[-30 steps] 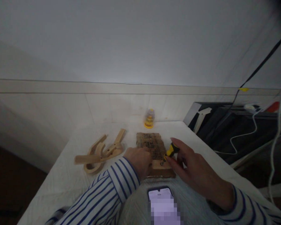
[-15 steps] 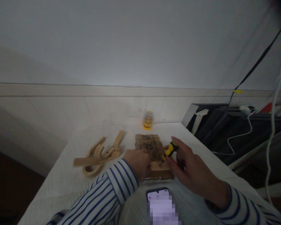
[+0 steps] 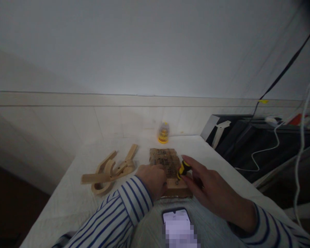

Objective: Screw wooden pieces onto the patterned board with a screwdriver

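My right hand (image 3: 209, 186) grips a short yellow-and-black screwdriver (image 3: 184, 168) between thumb and fingers. The tool is tilted, its tip down at a small metal screw (image 3: 177, 182) in a pale wooden block (image 3: 183, 183). That block lies across the near end of a brown printed cardboard piece (image 3: 165, 155). My left hand (image 3: 152, 179) is closed over the block's left end; its fingertips are partly hidden. Left of it lie several joined, curved and straight wooden parts (image 3: 113, 174).
A clear container with a yellow base (image 3: 163, 134) stands by the wall at the back. A phone (image 3: 176, 217) lies in front of the block. White cloth (image 3: 64, 196) covers the surface. Dark panels (image 3: 248, 144) and a white cable (image 3: 301, 144) are at the right.
My right hand has shifted slightly left and down, and the screwdriver now stands steeper over the screw. My left hand has stayed in place.
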{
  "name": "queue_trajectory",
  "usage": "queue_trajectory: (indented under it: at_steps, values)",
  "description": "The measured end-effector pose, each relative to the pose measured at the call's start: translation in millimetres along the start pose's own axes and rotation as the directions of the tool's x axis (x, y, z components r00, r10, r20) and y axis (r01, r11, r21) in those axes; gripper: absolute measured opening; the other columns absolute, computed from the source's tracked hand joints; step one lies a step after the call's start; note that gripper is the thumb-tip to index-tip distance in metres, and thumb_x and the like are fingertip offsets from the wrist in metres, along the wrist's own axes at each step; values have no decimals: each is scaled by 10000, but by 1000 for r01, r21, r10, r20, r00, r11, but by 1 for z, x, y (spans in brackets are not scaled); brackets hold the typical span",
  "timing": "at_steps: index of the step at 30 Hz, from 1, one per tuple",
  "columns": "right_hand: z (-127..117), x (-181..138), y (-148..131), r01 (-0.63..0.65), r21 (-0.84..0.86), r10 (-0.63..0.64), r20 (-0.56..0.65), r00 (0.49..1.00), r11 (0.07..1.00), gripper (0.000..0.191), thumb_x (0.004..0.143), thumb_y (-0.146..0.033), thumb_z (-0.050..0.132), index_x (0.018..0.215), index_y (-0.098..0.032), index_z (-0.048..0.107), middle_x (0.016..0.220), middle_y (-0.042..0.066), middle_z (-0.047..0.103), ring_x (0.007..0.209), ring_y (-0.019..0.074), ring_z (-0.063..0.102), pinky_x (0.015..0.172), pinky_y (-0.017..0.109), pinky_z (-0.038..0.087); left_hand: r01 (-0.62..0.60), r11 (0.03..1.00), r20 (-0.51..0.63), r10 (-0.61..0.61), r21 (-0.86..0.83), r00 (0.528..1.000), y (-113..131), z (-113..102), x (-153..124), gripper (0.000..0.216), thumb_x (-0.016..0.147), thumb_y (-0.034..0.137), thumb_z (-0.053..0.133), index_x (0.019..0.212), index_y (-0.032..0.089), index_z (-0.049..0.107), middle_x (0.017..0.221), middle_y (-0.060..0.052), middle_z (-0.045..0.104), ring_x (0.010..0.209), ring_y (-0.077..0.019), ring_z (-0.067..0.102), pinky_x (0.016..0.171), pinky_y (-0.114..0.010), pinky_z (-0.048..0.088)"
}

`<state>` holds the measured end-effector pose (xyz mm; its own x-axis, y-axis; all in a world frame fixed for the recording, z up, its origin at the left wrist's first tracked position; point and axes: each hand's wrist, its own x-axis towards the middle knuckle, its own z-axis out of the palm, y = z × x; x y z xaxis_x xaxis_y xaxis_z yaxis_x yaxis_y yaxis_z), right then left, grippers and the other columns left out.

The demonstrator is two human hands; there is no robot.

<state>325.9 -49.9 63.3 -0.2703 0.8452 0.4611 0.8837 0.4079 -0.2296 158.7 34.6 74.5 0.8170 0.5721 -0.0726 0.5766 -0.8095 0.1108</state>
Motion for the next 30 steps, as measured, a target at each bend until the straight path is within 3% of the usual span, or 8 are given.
queue_trajectory:
  at_steps: [5, 16, 21, 30]
  values:
    - [1, -3, 2, 11, -45, -12, -40, 999, 999, 423, 913, -264, 365, 1304, -146, 258, 670, 15, 612, 402, 116, 492, 390, 235, 370, -9, 1000, 11, 9, -21, 1000, 1, -2, 0, 204, 717, 252, 527, 738, 178, 715, 868, -136, 673, 688, -297, 625, 508, -360, 443]
    - [7, -4, 4, -45, -56, 39, -109, 993, 997, 436, 903, -292, 397, 1291, -129, 282, 604, -14, 591, 403, 126, 512, 368, 230, 348, -2, 1000, -7, 2, -26, 1000, -1, 0, 0, 176, 715, 248, 530, 719, 188, 694, 853, -113, 667, 708, -269, 625, 568, -350, 483]
    - [9, -7, 4, -86, -58, 78, -119, 990, 995, 437, 898, -296, 412, 1288, -142, 290, 602, -14, 600, 424, 134, 538, 374, 236, 360, -15, 1000, 63, 16, -21, 998, -1, -3, 0, 219, 761, 273, 475, 737, 171, 666, 889, -88, 649, 754, -252, 631, 626, -359, 505]
    - [5, -5, 2, -68, -79, 58, -118, 991, 995, 414, 908, -318, 395, 1266, -125, 318, 599, -8, 594, 420, 136, 527, 402, 247, 395, 4, 1000, 50, -2, -30, 999, -1, -8, -3, 215, 747, 335, 541, 818, 184, 675, 891, -86, 646, 788, -255, 619, 668, -373, 506]
